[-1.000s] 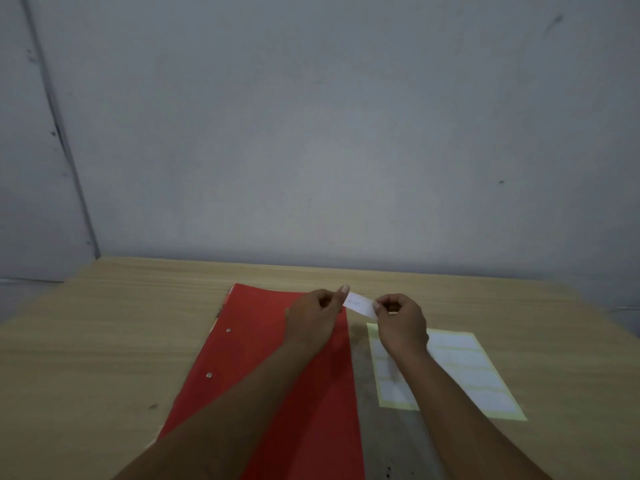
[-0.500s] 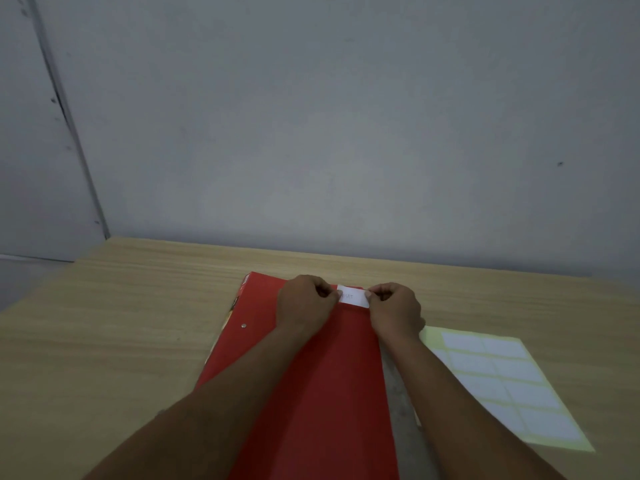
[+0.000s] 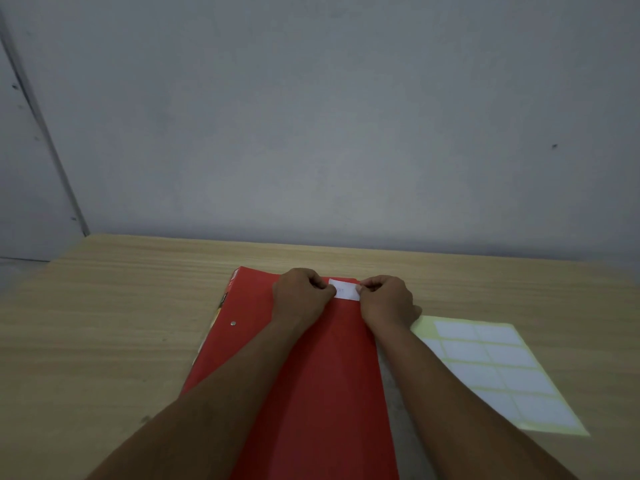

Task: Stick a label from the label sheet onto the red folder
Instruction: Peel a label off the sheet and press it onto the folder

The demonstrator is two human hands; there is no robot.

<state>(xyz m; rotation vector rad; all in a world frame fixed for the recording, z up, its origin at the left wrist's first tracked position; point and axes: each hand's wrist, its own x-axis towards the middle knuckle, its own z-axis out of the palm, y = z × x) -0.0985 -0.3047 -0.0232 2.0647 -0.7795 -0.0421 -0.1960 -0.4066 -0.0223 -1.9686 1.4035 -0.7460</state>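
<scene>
1. The white label (image 3: 344, 289) is at the 12 o'clock end of the red folder (image 3: 322, 375), between the two hands.
2. The left hand (image 3: 301, 297), at the label's 9 o'clock, pinches that end with curled fingers.
3. The right hand (image 3: 386, 301), at its 3 o'clock, pinches the other end.
4. The label sheet (image 3: 495, 372) lies on the wooden table (image 3: 104, 323) at the folder's 3 o'clock.

Red folder (image 3: 322, 393), white label (image 3: 344, 290) (faint marks), wood-grain table (image 3: 121, 323).
</scene>
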